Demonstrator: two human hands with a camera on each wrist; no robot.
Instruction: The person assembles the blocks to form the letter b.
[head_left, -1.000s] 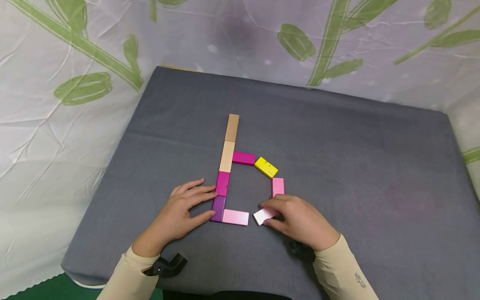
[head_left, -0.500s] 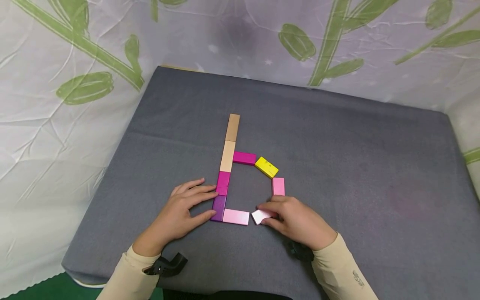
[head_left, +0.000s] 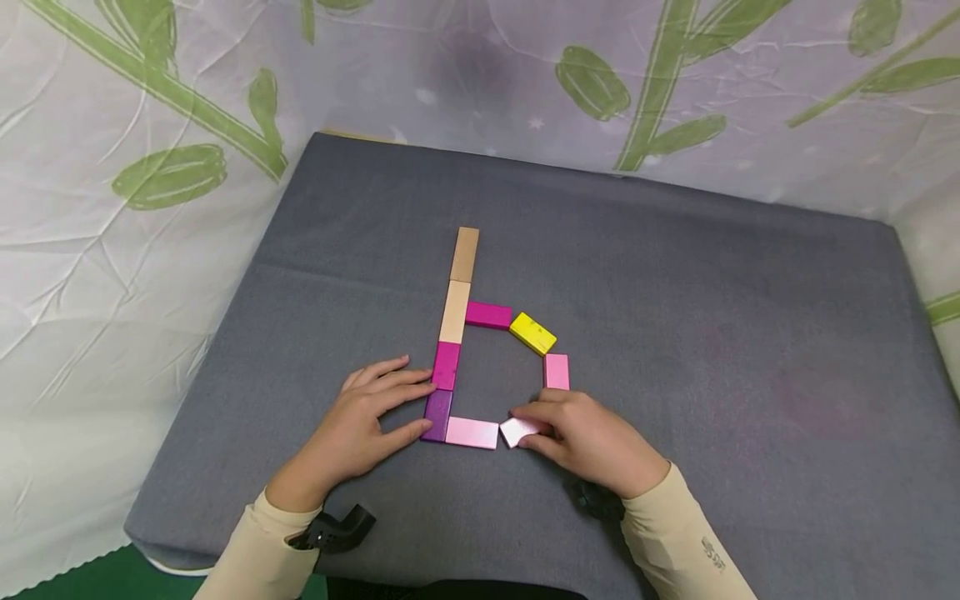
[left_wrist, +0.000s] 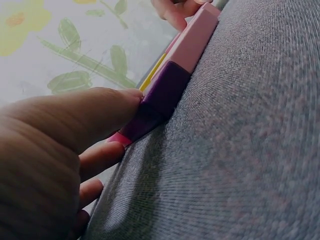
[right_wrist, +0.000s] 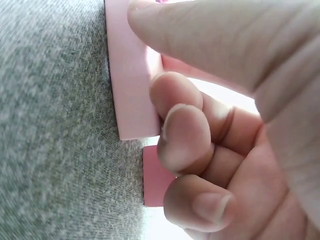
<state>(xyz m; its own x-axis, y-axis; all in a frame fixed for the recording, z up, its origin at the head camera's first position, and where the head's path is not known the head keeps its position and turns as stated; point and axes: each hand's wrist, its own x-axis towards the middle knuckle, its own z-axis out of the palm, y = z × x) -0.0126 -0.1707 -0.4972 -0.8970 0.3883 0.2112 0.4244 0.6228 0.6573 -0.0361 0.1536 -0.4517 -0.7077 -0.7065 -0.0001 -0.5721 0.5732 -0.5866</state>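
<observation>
My right hand pinches a light pink block between thumb and fingers, its near corner at the end of another light pink block. In the right wrist view the held block lies low on the cloth, fingers curled along its side. My left hand rests on the table, fingers spread. Its thumb and fingertips touch the left side of the purple block and the magenta block. In the left wrist view the thumb presses the purple block.
Above stand a pale wood block and a browner one in line. A second magenta block, a yellow block and a pink block curve rightward. Grey cloth covers the table; printed curtains hang behind.
My right hand has slid the held light pink block slightly left, narrowing the gap to the neighbouring light pink block. My left hand has stayed in place.
</observation>
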